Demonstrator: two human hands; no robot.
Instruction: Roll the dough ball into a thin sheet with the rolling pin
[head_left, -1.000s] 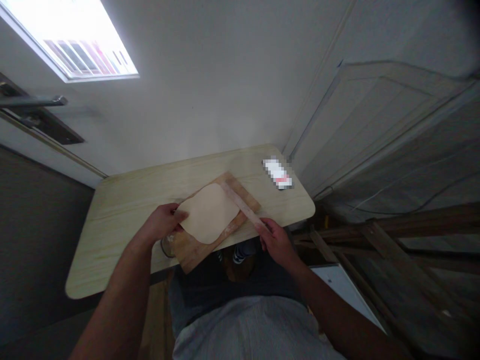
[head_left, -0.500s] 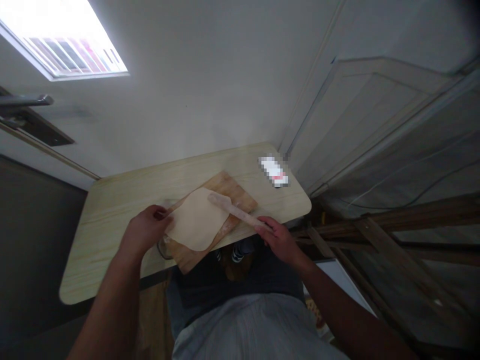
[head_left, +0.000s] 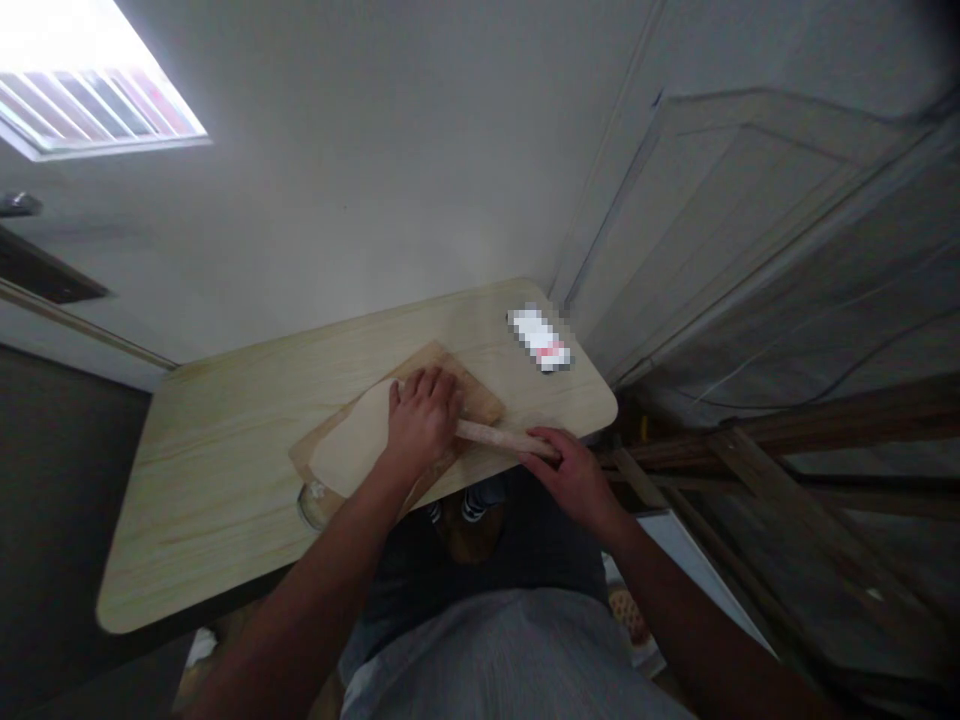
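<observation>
A flattened sheet of pale dough (head_left: 346, 440) lies on a wooden board (head_left: 480, 393), which is set slantwise on the table. Across the dough's right side runs a wooden rolling pin (head_left: 499, 437). My right hand (head_left: 571, 472) is closed round its near right end, past the board's edge. My left hand (head_left: 424, 415) is laid over the pin's other end, fingers together and curved down over it, hiding that end and part of the dough. At the board's lower left, a small dish (head_left: 309, 505) with white powder shows partly.
The pale wooden table (head_left: 202, 470) stands against a white door. A blurred-out phone-like object (head_left: 540, 338) lies at its right end. Wooden beams (head_left: 750, 470) and a white-edged panel (head_left: 694, 560) are on the right, below table height.
My left hand has moved right, from the dough's left edge onto the far end of the rolling pin. My right hand keeps its hold. The view has shifted slightly.
</observation>
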